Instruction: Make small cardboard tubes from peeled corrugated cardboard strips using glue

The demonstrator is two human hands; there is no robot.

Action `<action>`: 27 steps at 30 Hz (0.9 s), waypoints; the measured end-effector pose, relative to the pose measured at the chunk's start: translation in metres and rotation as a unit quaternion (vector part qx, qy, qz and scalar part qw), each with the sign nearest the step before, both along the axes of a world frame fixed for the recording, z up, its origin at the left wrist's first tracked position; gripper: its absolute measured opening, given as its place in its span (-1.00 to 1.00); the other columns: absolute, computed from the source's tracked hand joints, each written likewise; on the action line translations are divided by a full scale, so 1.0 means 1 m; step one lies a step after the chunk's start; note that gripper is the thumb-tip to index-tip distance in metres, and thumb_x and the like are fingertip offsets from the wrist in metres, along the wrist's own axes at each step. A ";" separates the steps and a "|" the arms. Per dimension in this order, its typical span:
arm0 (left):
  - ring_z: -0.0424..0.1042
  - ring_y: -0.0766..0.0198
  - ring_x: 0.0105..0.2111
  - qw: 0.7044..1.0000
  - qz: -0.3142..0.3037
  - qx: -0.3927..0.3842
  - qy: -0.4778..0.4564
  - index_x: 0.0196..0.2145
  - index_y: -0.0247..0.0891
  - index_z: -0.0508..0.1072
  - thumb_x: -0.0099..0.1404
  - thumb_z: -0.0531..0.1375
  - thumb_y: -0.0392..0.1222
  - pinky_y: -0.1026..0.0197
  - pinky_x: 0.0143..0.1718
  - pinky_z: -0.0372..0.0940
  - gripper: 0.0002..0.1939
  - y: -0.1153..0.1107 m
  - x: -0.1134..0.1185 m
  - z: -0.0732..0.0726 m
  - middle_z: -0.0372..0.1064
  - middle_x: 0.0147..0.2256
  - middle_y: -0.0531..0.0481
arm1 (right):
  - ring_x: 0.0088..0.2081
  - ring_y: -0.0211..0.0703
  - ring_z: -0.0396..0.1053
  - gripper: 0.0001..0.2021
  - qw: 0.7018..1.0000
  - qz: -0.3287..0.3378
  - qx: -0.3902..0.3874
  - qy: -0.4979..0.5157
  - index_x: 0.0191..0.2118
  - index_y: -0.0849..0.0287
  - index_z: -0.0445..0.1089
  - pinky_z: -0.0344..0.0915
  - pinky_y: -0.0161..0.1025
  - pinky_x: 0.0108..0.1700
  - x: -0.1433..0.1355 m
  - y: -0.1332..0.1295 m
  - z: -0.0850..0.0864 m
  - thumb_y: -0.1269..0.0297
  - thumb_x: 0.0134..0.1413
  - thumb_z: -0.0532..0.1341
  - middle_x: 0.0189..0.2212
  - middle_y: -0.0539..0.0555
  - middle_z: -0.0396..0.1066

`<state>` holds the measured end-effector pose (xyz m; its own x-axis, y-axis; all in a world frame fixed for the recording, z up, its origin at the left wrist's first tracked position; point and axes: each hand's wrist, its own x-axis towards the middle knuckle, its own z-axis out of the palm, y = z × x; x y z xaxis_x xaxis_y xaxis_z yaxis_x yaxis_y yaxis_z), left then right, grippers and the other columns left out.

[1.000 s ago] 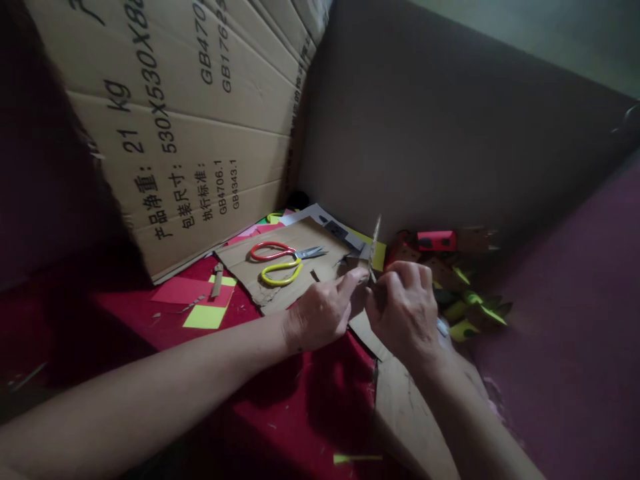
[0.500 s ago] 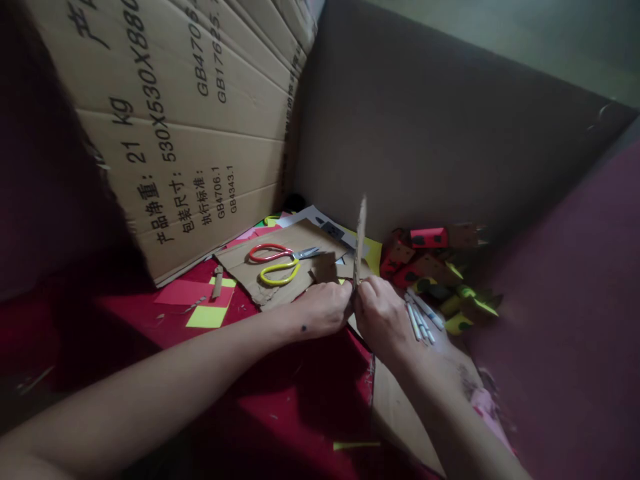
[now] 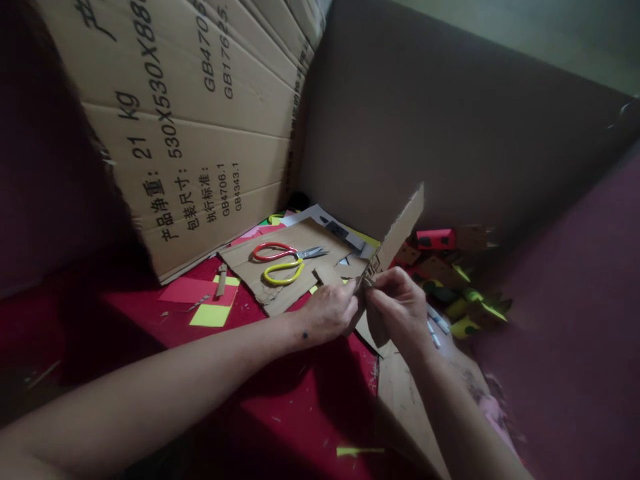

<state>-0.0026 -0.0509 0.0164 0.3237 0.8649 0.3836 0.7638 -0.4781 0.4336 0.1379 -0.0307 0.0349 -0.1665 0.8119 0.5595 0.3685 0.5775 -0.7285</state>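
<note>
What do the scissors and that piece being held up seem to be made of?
The held piece looks like brown cardboard: matt face, rough edge. The scissors have grey, shiny blades, probably steel; their smooth red and yellow handles look glossy, perhaps plastic-coated, though paint is possible.

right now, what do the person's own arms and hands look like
The left hand and right hand wear no gloves. No sleeve shows on the left forearm or right forearm, and no watch or bracelet at either wrist. A small dark spot sits near the left wrist.
</note>
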 end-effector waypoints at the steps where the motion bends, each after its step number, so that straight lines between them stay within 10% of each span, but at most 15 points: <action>1: 0.45 0.17 -0.44 1.000 0.000 0.006 0.003 -0.22 -0.34 0.28 0.29 -0.08 -0.32 0.22 -0.44 0.27 -0.81 0.000 0.000 -0.001 0.45 -0.44 -0.10 | -0.50 -0.27 0.24 -0.86 1.000 -0.002 -0.014 0.003 -0.40 0.13 0.18 0.18 -0.32 -0.46 -0.001 0.000 0.001 0.43 -0.16 0.15 -0.52 -0.06 0.28; 8: 0.46 0.08 -0.46 0.999 -0.012 0.029 0.033 -0.22 -0.40 0.29 0.32 -0.09 -0.24 0.14 -0.45 0.30 -0.77 0.003 0.001 -0.009 0.45 -0.44 -0.19 | -0.47 -0.23 0.21 -0.87 0.965 -0.045 0.085 -0.242 -0.48 0.14 0.19 0.15 -0.28 -0.39 0.002 -0.003 0.012 0.27 0.01 0.13 -0.54 -0.03 0.24; 14: 0.46 0.12 -0.47 0.998 -0.020 0.046 0.037 -0.21 -0.39 0.29 0.33 -0.13 -0.29 0.15 -0.45 0.32 -0.75 0.001 0.000 -0.009 0.44 -0.42 -0.17 | -0.49 -0.26 0.17 -0.89 0.972 -0.011 0.037 -0.233 -0.46 0.14 0.22 0.14 -0.32 -0.43 0.013 0.007 0.011 0.28 0.04 0.11 -0.54 -0.05 0.23; 20: 0.44 0.18 -0.48 0.998 -0.018 0.065 -0.001 -0.24 -0.37 0.30 0.31 -0.11 -0.31 0.20 -0.44 0.30 -0.78 0.000 0.001 -0.010 0.42 -0.45 -0.12 | -0.54 -0.28 0.14 -0.85 0.963 -0.086 0.149 -0.208 -0.58 0.12 0.10 0.10 -0.32 -0.47 0.001 0.007 0.007 0.44 -0.18 0.11 -0.59 -0.07 0.16; 27: 0.43 0.22 -0.47 0.998 -0.018 0.064 -0.003 -0.24 -0.34 0.31 0.34 -0.12 -0.27 0.23 -0.42 0.30 -0.76 0.001 -0.001 -0.008 0.43 -0.42 -0.09 | -0.45 -0.24 0.23 -0.95 0.988 -0.024 0.040 -0.145 -0.51 0.14 0.21 0.18 -0.29 -0.38 0.009 0.012 0.006 0.38 -0.11 0.12 -0.50 -0.02 0.29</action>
<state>-0.0040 -0.0495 0.0087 0.3509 0.7966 0.4922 0.7427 -0.5569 0.3718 0.1466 -0.0185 0.0413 -0.2919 0.7781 0.5562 0.5838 0.6056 -0.5407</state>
